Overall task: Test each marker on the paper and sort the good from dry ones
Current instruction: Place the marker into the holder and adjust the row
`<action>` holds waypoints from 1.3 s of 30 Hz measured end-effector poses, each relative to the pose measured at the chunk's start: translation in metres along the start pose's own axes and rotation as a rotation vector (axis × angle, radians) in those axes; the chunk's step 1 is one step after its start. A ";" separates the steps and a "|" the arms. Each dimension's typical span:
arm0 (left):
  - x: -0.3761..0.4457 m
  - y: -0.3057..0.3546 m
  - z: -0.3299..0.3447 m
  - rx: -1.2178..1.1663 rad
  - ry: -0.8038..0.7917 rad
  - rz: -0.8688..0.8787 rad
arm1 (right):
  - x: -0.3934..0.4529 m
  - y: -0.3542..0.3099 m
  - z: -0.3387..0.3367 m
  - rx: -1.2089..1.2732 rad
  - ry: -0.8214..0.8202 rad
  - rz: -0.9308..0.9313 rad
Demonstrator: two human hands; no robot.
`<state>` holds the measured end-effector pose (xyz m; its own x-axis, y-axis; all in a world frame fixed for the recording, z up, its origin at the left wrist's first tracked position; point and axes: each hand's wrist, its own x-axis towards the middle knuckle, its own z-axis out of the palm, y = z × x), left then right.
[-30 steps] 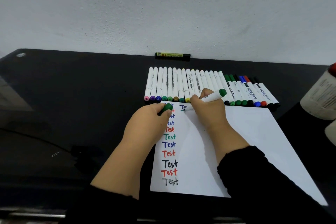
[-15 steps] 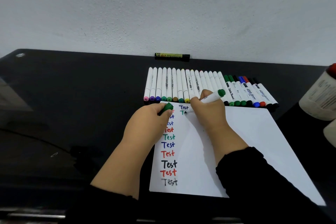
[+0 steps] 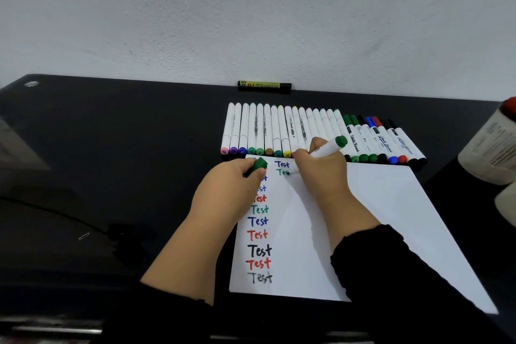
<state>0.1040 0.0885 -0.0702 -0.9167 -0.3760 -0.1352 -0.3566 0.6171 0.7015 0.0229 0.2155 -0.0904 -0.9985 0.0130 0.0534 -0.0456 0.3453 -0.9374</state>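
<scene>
At centre frame, the right hand (image 3: pixel 321 167) pinches a green-capped whiteboard marker (image 3: pixel 329 148), tip down on the white paper (image 3: pixel 377 218), beside a half-written green "Test" (image 3: pixel 283 172) in the sheet's second column. The forearm angles in from the lower right in a black sleeve. The left hand (image 3: pixel 231 190), wrist resting at the paper's left edge, curls its grip round the green cap (image 3: pixel 258 165). Above the sheet, a row of markers (image 3: pixel 307 131) lies side by side on the black desk (image 3: pixel 111 162); a yellow-and-black marker (image 3: pixel 264 86) lies against the wall.
</scene>
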 end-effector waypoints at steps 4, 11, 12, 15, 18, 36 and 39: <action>0.001 0.000 0.000 0.017 -0.011 -0.002 | 0.000 -0.001 -0.001 0.024 0.011 0.017; -0.002 0.002 -0.001 0.029 -0.032 -0.001 | 0.002 -0.001 -0.001 0.017 0.052 0.023; -0.002 0.002 -0.001 0.032 -0.033 0.001 | 0.003 -0.001 -0.001 0.019 0.053 0.025; -0.002 0.003 -0.001 0.030 -0.038 0.002 | 0.002 -0.001 -0.001 0.001 0.035 0.024; -0.003 0.003 0.000 0.018 -0.038 0.000 | 0.001 -0.001 -0.002 0.034 0.023 0.036; -0.009 0.009 0.002 -0.246 -0.138 0.015 | 0.007 -0.003 -0.011 0.625 -0.260 0.068; -0.008 0.010 0.000 -0.198 -0.154 0.034 | 0.007 -0.004 -0.012 0.610 -0.258 0.060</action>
<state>0.1078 0.0981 -0.0623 -0.9495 -0.2381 -0.2041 -0.2971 0.4744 0.8287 0.0169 0.2251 -0.0825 -0.9718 -0.2352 -0.0182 0.0771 -0.2436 -0.9668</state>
